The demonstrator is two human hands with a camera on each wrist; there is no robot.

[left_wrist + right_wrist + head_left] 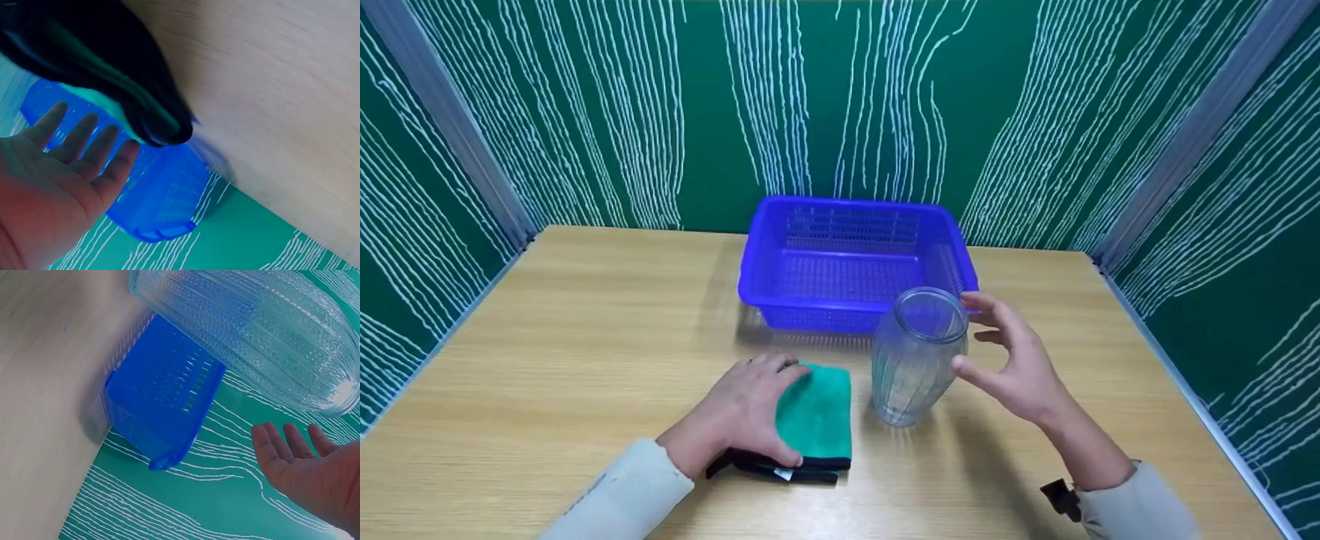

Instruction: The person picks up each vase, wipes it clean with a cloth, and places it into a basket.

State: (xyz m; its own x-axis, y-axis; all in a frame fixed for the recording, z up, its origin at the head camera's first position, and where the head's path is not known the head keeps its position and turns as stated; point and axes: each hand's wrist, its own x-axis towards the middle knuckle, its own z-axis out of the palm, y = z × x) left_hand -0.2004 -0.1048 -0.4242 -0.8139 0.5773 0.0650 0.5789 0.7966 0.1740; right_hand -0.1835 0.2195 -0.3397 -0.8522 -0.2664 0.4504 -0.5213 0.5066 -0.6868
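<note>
A folded green cloth (817, 420) with black edging and a small white tag lies on the table. My left hand (750, 412) is over its left side, thumb by the near edge and fingers by the far edge. In the left wrist view this hand (62, 185) has its fingers spread, fingertips close to the cloth (101, 67); contact is unclear. A clear ribbed glass vase (911, 367) stands right of the cloth. Beside its right side, my right hand (1012, 367) has thumb and fingers apart. The right wrist view shows that hand (309, 461) not curled round the vase (253, 332).
Behind the cloth and vase sits a blue plastic basket (825, 306) with perforated walls; nothing shows inside it. The vase partly overlaps its near right corner from above. The wooden table (585, 322) is bounded by green walls (997, 90) with white wavy lines.
</note>
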